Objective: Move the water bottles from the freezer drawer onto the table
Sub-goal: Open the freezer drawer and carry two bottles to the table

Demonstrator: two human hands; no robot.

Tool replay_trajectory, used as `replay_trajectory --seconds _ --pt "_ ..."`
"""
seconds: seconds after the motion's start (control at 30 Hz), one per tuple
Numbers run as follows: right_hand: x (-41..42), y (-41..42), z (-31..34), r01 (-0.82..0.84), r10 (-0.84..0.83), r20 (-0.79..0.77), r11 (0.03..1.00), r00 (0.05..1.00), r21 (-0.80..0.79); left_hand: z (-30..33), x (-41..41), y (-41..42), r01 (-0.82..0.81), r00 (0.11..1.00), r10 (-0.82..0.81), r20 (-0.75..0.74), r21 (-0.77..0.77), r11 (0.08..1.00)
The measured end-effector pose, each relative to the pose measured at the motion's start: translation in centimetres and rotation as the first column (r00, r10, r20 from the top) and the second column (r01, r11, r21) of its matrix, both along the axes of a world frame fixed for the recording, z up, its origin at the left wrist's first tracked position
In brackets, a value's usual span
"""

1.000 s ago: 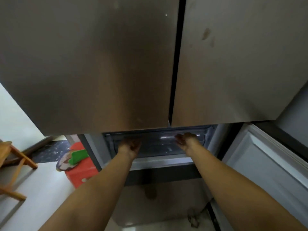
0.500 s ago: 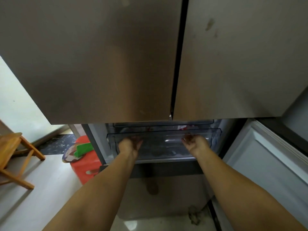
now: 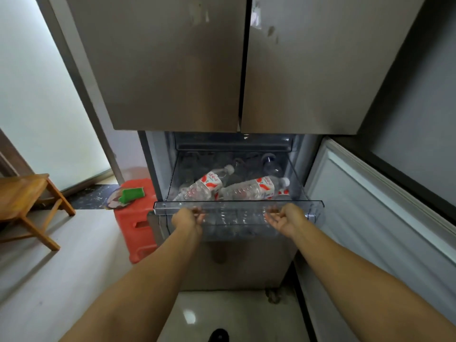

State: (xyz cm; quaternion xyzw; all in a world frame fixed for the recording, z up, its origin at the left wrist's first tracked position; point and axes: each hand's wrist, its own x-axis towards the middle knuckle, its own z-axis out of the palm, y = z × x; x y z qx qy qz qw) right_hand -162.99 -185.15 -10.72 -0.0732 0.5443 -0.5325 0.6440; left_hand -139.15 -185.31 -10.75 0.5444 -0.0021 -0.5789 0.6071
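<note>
Head camera looks down at the clear freezer drawer (image 3: 313,206), which stands pulled out below the two shut steel fridge doors (image 3: 172,65); my left hand (image 3: 188,219) grips the drawer's front lip, fingers curled over the rim, while my right hand (image 3: 286,219) lies palm up just under the same lip, fingers relaxed and holding nothing that I can see; inside, the water bottles lie on their sides, the left bottle (image 3: 202,188) slanting toward the back with its cap up and away from me, the right bottle (image 3: 251,188) lying more across the drawer with its cap to the right, and the two touch near the middle; further bottles show dimly behind and under them, too blurred to count; the table is out of view, so nothing has been moved yet by my reckoning; I judge the bottles full and fairly heavy, perhaps frozen stiff, and cold plastic is likely slick, so I would wrap my fingers round the labelled middle and not pinch the narrow neck; an orange plastic stool (image 3: 138,218) carrying a green thing stands left of the freezer, and a wooden stool (image 3: 27,193) sits further left.
</note>
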Motion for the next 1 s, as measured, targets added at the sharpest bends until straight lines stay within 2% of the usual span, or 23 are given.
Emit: replay_trajectory --seconds 0.23,0.33,0.43,0.5,0.53,0.57,0.6,0.63,0.67,0.7,0.73,0.8,0.87,0.93,1.0 --pt "0.7 5.5 0.8 0.005 -0.005 0.007 1.000 1.000 -0.009 -0.1 0.6 4.6 0.038 0.999 -0.038 0.001 -0.042 0.998" --pt "0.7 6.3 1.2 -0.037 0.035 -0.058 0.999 0.998 -0.034 0.5 0.9 5.3 0.088 0.996 -0.089 -0.012 -0.067 0.994" --pt "-0.5 6.4 1.9 -0.181 0.190 -0.202 0.981 0.961 0.063 1.4 1.5 5.6 0.196 0.980 -0.195 0.036 -0.019 0.980" --pt "-1.8 6.6 3.1 -0.341 0.404 -0.383 0.913 0.831 0.222 2.4 2.1 6.2 0.358 0.929 -0.365 0.067 0.093 0.929" --pt "-2.4 6.6 3.9 -0.404 0.499 -0.453 0.866 0.739 0.295 3.1 2.3 6.3 0.491 0.854 -0.510 0.107 0.162 0.856" --pt "-2.8 6.4 4.8 -0.438 0.560 -0.505 0.829 0.657 0.349 3.9 2.5 6.3 0.651 0.697 -0.693 0.186 0.241 0.720" --pt "-3.1 6.0 5.9 -0.452 0.584 -0.539 0.811 0.606 0.371 4.9 2.5 6.1 0.777 0.479 -0.840 0.256 0.321 0.541" --pt "-3.1 5.5 6.9 -0.456 0.583 -0.561 0.811 0.587 0.366 6.2 2.4 5.6 0.845 0.277 -0.912 0.303 0.374 0.381" --pt "-3.1 4.8 7.9 -0.452 0.562 -0.571 0.826 0.599 0.338 7.6 2.0 4.4 0.876 0.139 -0.933 0.332 0.398 0.272" --pt "-2.9 4.0 8.8 -0.436 0.524 -0.577 0.849 0.626 0.297 8.9 1.6 3.2 0.891 0.063 -0.928 0.366 0.399 0.218" --pt "-2.6 3.2 9.6 -0.410 0.476 -0.588 0.876 0.654 0.253 10.1 1.2 1.7 0.896 0.029 -0.909 0.415 0.392 0.208" --pt "-2.1 1.2 10.3 -0.349 0.377 -0.618 0.921 0.690 0.172 11.8 0.5 -1.3 0.886 -0.001 -0.838 0.546 0.389 0.253" --pt "-1.2 -0.4 10.1 -0.304 0.312 -0.606 0.945 0.732 0.119 11.8 -0.1 -4.1 0.858 -0.096 -0.748 0.656 0.436 0.273" --pt "-0.3 -2.1 8.6 -0.265 0.293 -0.579 0.955 0.761 0.135 10.4 -0.1 -6.2 0.815 -0.207 -0.666 0.716 0.503 0.288" --pt "0.7 -3.2 6.9 -0.232 0.291 -0.563 0.957 0.773 0.177 8.1 0.4 -7.3 0.790 -0.257 -0.584 0.770 0.516 0.332"
